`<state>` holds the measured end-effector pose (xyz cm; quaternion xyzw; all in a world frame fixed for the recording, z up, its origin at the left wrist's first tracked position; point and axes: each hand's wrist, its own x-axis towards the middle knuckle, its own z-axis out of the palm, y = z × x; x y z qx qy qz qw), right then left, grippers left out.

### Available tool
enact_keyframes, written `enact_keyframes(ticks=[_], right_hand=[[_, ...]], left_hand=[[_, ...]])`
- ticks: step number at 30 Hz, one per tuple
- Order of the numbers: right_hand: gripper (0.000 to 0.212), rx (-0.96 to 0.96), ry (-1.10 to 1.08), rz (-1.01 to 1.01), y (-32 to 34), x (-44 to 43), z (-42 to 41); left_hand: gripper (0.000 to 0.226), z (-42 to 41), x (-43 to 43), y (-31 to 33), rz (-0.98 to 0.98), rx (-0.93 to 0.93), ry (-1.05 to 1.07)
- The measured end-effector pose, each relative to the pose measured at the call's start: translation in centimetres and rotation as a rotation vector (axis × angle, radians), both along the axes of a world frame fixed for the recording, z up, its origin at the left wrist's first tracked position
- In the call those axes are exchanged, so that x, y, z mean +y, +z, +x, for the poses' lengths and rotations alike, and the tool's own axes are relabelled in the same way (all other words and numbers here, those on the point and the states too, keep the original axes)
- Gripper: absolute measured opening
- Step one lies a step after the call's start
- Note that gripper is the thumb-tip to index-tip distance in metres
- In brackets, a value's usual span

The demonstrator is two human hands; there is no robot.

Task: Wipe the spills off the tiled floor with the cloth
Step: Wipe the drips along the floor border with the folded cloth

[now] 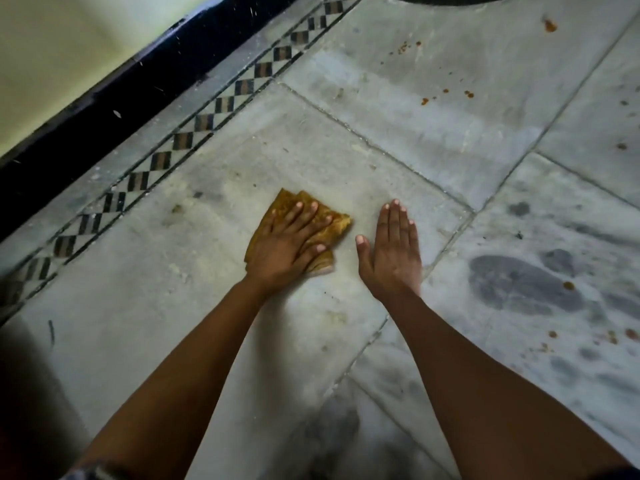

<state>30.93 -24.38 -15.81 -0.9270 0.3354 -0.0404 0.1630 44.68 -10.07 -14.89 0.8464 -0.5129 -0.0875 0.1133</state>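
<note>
There is one view only, from the camera on my head. It looks forward and steeply down at the tiled floor [433,140], close enough that my two forearms run in from the bottom edge toward the centre. The wide lens bends the checkered border strip [194,128], which crosses from 8 o'clock up to 12 o'clock, with the dark skirting [104,98] and wall beyond it at 10 o'clock. The picture darkens toward its lower corners. No second view shares this ground.

No readable text or labels anywhere.
</note>
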Motion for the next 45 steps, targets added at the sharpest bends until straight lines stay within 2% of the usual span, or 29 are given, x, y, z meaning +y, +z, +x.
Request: enact_keyframes(ticks=[2, 4, 8, 10, 12, 13, 16, 23, 27, 31, 34, 35, 37, 39, 42, 45], right_hand=[[0.078, -0.023, 0.004, 0.041, 0.5, -0.1, -0.2], [0.080, -0.043, 0.007, 0.095, 1.3, -0.1, -0.6], [0.082, -0.095, 0.009, 0.158, 4.1, -1.1, -1.9], [0.083, -0.132, 0.010, 0.172, 6.4, -2.4, -2.6], [0.085, -0.141, 0.010, 0.157, 8.9, -4.2, -3.4], [0.085, -0.148, 0.005, 0.137, 10.5, -5.3, -3.8], [0.087, -0.140, -0.013, 0.095, 13.3, -7.2, -5.0], [0.087, -0.117, -0.036, 0.043, 15.9, -9.9, -6.4], [0.085, -0.109, -0.058, 0.029, 15.0, -10.1, -5.6], [0.086, -0.094, -0.106, -0.004, 12.8, -11.2, -4.5], [0.087, -0.080, -0.149, -0.024, 11.1, -12.6, -3.2], [0.087, -0.077, -0.151, -0.031, 10.5, -13.1, -2.5], [0.086, -0.062, -0.156, -0.038, 9.0, -14.1, -1.0], [0.086, -0.044, -0.160, -0.048, 7.5, -15.1, 0.6], [0.082, -0.015, -0.163, -0.059, 5.9, -16.1, 2.5], [0.071, 0.013, -0.167, -0.049, 5.1, -16.9, 3.7]], left_hand=[[0.057, -2.1, 1.2, 1.0, -0.089, 0.106, 0.137], [0.053, -2.8, 0.9, 2.2, -0.208, 0.327, 0.386], [0.048, -2.1, -2.2, 7.5, -0.555, 1.114, 0.731], [0.043, -1.6, -3.8, 10.7, -0.619, 1.465, 0.887], [0.047, -1.9, -5.1, 14.1, -0.611, 1.670, 0.907], [0.050, -2.1, -6.0, 16.0, -0.605, 1.707, 0.878], [0.055, -2.5, -7.5, 18.8, -0.588, 1.665, 0.906], [0.048, -2.5, -10.2, 22.8, -0.621, 1.659, 0.970], [0.052, -1.3, -11.4, 21.8, -0.647, 1.656, 1.000], [0.050, 0.9, -12.9, 18.2, -0.690, 1.605, 1.005], [0.045, 2.5, -15.1, 14.7, -0.722, 1.351, 0.952], [0.043, 3.2, -16.0, 13.6, -0.736, 1.212, 0.927], [0.042, 4.8, -17.7, 11.4, -0.658, 0.782, 0.791], [0.041, 6.4, -19.1, 9.8, -0.571, 0.479, 0.665], [0.041, 8.7, -20.9, 8.3, -0.488, 0.231, 0.580], [0.042, 10.4, -22.1, 7.7, -0.444, 0.082, 0.537]])
